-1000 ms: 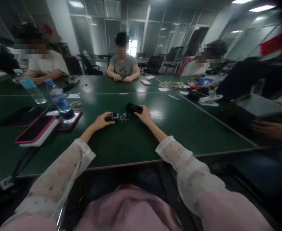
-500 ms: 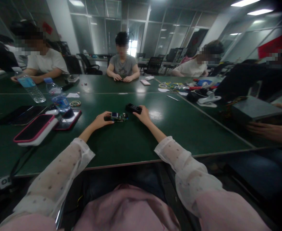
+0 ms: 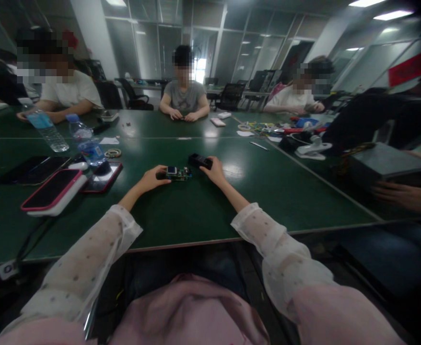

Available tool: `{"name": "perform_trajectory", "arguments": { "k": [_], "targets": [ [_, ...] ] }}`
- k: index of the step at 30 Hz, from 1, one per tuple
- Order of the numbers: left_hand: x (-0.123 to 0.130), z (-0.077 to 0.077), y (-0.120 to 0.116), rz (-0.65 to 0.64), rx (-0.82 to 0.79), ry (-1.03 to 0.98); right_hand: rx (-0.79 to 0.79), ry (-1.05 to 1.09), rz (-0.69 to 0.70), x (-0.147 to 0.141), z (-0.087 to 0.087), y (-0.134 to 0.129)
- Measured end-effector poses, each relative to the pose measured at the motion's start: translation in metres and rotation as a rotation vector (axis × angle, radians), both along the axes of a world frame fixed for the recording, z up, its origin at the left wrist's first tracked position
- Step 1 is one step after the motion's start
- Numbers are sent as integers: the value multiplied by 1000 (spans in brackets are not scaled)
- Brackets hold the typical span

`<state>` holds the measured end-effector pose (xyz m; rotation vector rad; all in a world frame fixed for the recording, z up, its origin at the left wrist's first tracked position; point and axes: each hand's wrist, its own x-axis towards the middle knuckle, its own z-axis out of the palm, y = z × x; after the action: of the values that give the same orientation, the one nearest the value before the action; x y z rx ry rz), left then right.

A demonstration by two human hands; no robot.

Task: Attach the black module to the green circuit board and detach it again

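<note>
My left hand [image 3: 155, 178] is closed on the left end of a small green circuit board [image 3: 182, 175]. A little square screen sits on top of that board, and its right end points toward the other hand. My right hand [image 3: 216, 170] grips the right end of a black plastic case [image 3: 198, 161], thumb along its near side. The case lies just beyond and to the right of the board, with a small gap between them. Both things are low over the green table [image 3: 181, 211]; whether they touch it I cannot tell.
Left of me are phones [image 3: 54, 189], a tape roll [image 3: 112, 153] and two plastic bottles [image 3: 84, 141]. A pen [image 3: 259, 145] and a white clamp stand [image 3: 313, 147] lie to the right. Another person's hand holds a grey metal box [image 3: 390, 163] at far right. Several people sit around the table.
My hands, the circuit board and the black case stay almost as they were. The view has shifted slightly. At back right, a seated person's hand has come into sight.
</note>
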<state>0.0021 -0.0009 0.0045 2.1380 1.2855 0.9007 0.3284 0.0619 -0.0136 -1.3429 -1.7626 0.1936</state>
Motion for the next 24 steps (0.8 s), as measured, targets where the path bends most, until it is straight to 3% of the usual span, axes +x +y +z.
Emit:
{"name": "perform_trajectory", "arguments": {
  "k": [16, 20, 24],
  "targets": [
    [1, 5, -4, -9, -11, 5, -87, -9, 46, -4, 10, -9],
    [1, 5, -4, -8, -16, 8, -89, 102, 80, -9, 15, -13],
    [0, 4, -4, -4, -3, 7, -55, 239, 214, -20, 25, -23]
  ]
}}
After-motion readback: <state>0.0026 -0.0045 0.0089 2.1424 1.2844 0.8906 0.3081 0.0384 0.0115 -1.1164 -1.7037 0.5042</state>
